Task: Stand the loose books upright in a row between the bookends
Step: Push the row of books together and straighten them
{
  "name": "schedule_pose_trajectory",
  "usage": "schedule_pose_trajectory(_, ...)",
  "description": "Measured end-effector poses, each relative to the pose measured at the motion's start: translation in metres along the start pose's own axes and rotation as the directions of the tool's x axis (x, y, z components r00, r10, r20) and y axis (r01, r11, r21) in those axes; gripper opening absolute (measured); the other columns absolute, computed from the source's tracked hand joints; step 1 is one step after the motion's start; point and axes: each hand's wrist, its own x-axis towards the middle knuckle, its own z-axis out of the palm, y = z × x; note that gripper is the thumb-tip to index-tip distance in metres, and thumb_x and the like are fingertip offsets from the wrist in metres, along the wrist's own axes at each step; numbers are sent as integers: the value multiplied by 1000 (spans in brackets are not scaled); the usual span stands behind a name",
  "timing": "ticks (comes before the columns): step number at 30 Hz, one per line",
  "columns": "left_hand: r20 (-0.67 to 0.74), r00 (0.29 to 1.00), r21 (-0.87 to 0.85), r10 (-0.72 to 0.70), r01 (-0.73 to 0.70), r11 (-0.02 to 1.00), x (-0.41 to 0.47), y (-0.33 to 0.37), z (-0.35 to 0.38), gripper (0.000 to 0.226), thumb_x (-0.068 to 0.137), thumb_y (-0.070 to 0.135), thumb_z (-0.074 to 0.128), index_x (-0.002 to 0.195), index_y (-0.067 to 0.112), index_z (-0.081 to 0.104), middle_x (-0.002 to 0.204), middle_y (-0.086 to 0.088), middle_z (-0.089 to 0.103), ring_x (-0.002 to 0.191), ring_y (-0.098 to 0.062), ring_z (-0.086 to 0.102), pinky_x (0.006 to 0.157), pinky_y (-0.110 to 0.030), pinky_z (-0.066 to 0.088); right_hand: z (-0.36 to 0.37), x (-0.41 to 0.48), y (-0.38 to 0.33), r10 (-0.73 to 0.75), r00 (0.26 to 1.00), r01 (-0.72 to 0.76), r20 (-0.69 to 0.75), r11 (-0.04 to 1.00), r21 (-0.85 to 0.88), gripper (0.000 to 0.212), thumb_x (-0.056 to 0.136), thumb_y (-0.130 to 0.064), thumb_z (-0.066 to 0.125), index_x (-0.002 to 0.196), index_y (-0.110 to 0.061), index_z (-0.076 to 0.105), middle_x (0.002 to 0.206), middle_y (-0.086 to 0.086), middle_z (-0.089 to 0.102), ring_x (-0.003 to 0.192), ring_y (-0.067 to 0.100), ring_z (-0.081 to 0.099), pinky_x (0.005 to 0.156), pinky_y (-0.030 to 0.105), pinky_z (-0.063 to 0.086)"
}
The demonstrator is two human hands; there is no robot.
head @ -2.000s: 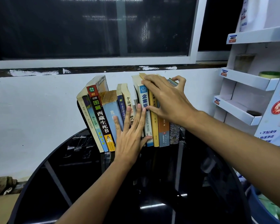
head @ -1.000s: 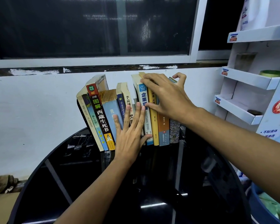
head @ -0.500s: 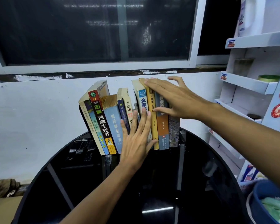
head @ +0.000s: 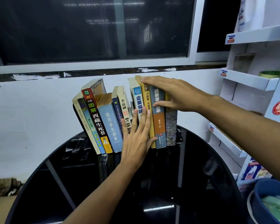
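A row of several books (head: pixel 110 125) stands on a round black glass table (head: pixel 192 183) against the white wall. The left books lean left against a black bookend (head: pixel 77 113). The right books, among them a yellow-spined one (head: pixel 148 110) and a grey-and-orange one (head: pixel 159 126), stand nearly upright. My left hand (head: pixel 137 139) lies flat, fingers spread, against the spines in the middle of the row. My right hand (head: pixel 173 94) rests flat on the tops of the right books, thumb on the grey-and-orange spine. The right bookend is hidden.
A white cardboard display rack (head: pixel 249 81) with shelves stands close on the right. A blue bucket (head: pixel 265 202) sits at the lower right below the table's edge. A dark window (head: pixel 90 29) is above the wall. Cardboard lies on the floor at lower left.
My right hand's fingers have flattened over the book tops instead of curling behind them. My left hand has slid slightly right along the spines. The view has shifted a little.
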Motion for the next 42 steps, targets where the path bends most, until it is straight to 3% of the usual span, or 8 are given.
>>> schedule_pose_trajectory(5, 7, 1000, -29, -5, 5, 1000, -1, 3, -2, 97, 96, 58, 54, 162, 13, -2, 170, -5, -8, 156, -28, -9, 122, -65, 1, 6, -2, -2, 37, 998, -34, -51, 998, 45, 84, 86, -32, 77, 155, -28, 31, 157, -9, 38, 140, 10, 39, 106, 25, 35)
schedule_pose_trajectory(10, 1, 1000, -38, 0, 0, 999, -1, 3, -3, 95, 97, 56, 52, 161, 12, -2, 170, -6, -9, 156, -29, -10, 122, -64, 2, 10, -2, -5, 49, 995, -42, -86, 997, 72, 83, 85, -28, 78, 155, -27, 33, 156, -7, 41, 140, 13, 41, 110, 36, 40)
schedule_pose_trajectory(14, -7, 1000, -24, 0, 0, 1000, 0, 3, -1, 93, 98, 56, 48, 161, 12, -4, 169, -6, -10, 156, -28, -11, 122, -65, 3, 13, -2, -6, 59, 992, -50, -111, 995, 85, 83, 83, -25, 80, 154, -24, 36, 156, -5, 41, 141, 14, 40, 112, 36, 39)
schedule_pose_trajectory(24, -13, 1000, 6, -12, 12, 1000, 1, 5, 2, 94, 97, 54, 52, 161, 12, -3, 170, -7, -7, 156, -27, -11, 121, -66, 6, 18, -3, -10, 97, 983, -82, -153, 991, 104, 83, 81, -21, 81, 153, -22, 39, 155, -3, 43, 142, 14, 39, 115, 34, 35)
schedule_pose_trajectory(28, -38, 999, -1, -2, 2, 1000, -2, 4, -1, 100, 94, 50, 61, 162, 14, -3, 169, -4, -11, 156, -27, -11, 121, -64, -2, 18, -4, -13, 105, 982, -89, -158, 990, 108, 83, 81, -20, 82, 152, -22, 40, 155, -3, 43, 142, 15, 40, 115, 36, 37)
schedule_pose_trajectory(42, -5, 1000, 56, 19, -19, 998, 0, -2, 1, 93, 97, 58, 50, 162, 11, 3, 170, -6, -6, 157, -26, -8, 120, -68, 11, 17, -3, -9, 116, 983, -104, -141, 990, 91, 86, 82, -24, 81, 154, -25, 36, 156, -6, 41, 143, 13, 38, 113, 30, 32)
